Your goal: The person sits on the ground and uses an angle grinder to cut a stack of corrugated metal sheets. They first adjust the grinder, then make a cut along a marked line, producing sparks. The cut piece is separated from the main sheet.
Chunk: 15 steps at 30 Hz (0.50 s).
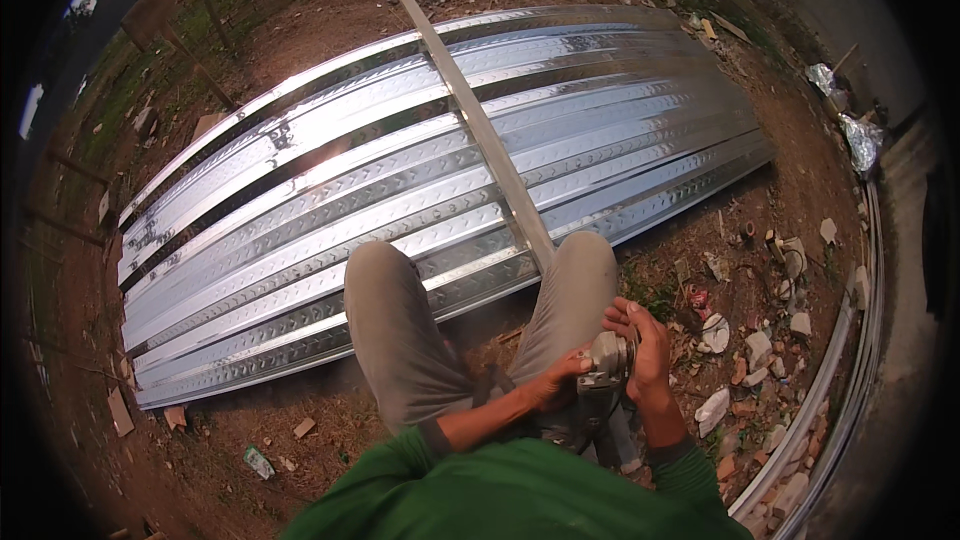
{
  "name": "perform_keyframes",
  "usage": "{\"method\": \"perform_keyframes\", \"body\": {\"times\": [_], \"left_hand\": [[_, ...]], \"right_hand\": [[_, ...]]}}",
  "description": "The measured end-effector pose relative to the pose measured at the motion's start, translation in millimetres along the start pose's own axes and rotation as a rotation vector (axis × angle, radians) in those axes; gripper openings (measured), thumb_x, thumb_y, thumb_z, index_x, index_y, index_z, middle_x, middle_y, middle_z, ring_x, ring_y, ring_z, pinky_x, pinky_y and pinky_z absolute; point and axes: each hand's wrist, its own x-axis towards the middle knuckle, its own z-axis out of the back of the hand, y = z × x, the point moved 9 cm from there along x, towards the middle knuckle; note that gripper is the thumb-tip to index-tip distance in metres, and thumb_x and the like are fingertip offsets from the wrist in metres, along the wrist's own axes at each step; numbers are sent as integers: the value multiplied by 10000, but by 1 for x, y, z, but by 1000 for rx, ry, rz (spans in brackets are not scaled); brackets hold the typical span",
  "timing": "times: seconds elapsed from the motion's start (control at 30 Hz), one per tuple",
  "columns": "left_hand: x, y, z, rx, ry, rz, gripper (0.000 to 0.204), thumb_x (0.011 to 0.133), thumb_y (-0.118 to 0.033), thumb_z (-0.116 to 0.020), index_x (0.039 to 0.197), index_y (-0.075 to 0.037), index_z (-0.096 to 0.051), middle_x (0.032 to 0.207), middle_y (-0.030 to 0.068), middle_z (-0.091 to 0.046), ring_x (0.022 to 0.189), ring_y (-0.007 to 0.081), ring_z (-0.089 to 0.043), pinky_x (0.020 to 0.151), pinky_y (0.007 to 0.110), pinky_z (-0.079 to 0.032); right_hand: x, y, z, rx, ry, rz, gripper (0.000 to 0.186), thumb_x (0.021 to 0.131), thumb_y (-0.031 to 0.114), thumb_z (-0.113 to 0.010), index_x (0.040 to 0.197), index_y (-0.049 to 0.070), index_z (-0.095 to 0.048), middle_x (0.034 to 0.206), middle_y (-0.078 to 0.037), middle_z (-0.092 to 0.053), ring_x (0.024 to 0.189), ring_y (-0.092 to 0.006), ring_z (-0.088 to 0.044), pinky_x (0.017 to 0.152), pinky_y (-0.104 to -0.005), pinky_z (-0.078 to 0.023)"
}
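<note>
In front of my right thigh I hold what looks like an angle grinder (604, 358), its grey metal head facing up and its body hanging down, partly hidden. My left hand (562, 378) is closed around the side of the head, thumb on top. My right hand (650, 348) cups the other side, by the thin disc at the head's edge, with curved fingers over it. Beyond my knees lie long shiny ribbed metal sheets (370, 180), side by side with dark gaps. A straight, narrow bar (478, 125) lies across them, its near end beside my right knee.
Broken stone and brick pieces (758, 348) litter the ground to my right. Long metal profiles (815, 420) run beside a concrete wall at the right edge. Crumpled foil (860, 140) lies farther up. At the left stand wooden posts (205, 70); a plastic bottle (258, 462) lies lower left.
</note>
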Motion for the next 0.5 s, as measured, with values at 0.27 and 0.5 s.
{"method": "perform_keyframes", "body": {"times": [0.27, 0.5], "left_hand": [[-6, 15, 31, -139, -143, 44, 817, 927, -473, -718, 1562, -76, -392, 1410, 77, -589, 1261, 201, -611, 1095, 393, -487], [-17, 13, 59, -177, -287, 6, 724, 892, -514, -732, 1444, -82, -553, 1351, 80, -676, 1209, 243, -667, 1075, 423, -514]], "right_hand": [[10, 4, -16, -286, -19, 207, 419, 1081, 283, -526, 1136, -78, -730, 942, -107, -744, 879, -150, -656, 827, -315, -527], [7, 17, -24, -421, -77, 284, 371, 1016, 248, -544, 1086, -63, -734, 902, -214, -742, 826, -267, -736, 758, -379, -551]]}}
